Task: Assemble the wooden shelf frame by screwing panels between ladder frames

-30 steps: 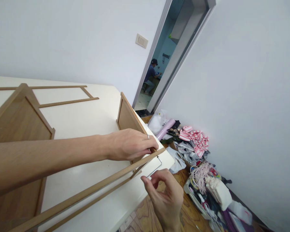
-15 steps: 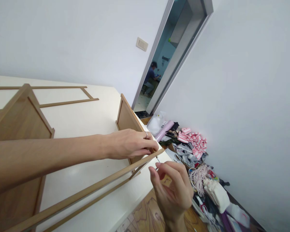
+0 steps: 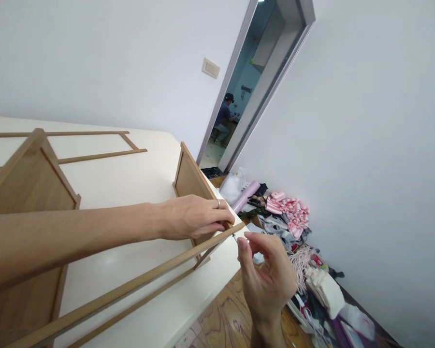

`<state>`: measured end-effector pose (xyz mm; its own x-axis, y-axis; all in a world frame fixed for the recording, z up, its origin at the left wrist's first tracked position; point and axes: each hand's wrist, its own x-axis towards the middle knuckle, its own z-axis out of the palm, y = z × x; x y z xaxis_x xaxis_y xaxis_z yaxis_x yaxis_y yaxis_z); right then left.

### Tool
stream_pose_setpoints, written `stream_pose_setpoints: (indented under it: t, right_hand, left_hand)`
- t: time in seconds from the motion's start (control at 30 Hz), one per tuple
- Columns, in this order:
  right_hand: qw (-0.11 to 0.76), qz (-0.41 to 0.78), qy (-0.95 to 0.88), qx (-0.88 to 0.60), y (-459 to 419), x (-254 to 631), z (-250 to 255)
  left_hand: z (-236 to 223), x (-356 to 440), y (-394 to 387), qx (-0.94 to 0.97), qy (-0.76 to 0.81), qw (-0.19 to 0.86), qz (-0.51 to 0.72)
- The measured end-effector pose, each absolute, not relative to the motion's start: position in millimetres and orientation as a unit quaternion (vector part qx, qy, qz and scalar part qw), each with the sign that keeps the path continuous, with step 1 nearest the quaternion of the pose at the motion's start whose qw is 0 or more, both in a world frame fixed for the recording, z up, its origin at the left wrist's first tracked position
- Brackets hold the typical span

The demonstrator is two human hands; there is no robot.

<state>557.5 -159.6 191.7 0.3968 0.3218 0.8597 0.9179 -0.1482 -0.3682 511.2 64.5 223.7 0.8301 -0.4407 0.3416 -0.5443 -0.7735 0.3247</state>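
Right hand (image 3: 270,270) pinching thin metal key (image 3: 235,239), mostly hidden by fingers, shaft at wooden rail's (image 3: 130,286) end; I've swung it rightward since last second. Left hand (image 3: 192,217) unmoved, gripping panel's (image 3: 189,179) near corner. Rail slim, straight; panel flat, rim-edged; counter (image 3: 130,179) smooth, white.

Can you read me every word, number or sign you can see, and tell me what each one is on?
There are none that I can read.
Wooden frame and upright wooden panel: no writing shows.
Wall switch: no letters or numbers show.
Colourful bit in the pile on the floor: too small and blurred to tell if it has writing.
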Motion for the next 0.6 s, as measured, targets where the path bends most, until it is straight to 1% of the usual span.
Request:
stream_pose_setpoints:
  t: [0.17,0.37,0.6]
  right_hand:
    - [0.521,-0.302,-0.403,-0.689,-161,565,186]
    - [0.524,-0.304,-0.372,-0.703,-163,569,182]
    - [0.533,-0.274,-0.335,-0.727,-165,573,178]
  left_hand:
    - [223,511,65,0.930,-0.266,0.211,0.138]
    - [223,511,64,0.929,-0.266,0.221,0.134]
    - [222,511,65,0.929,-0.265,0.214,0.145]
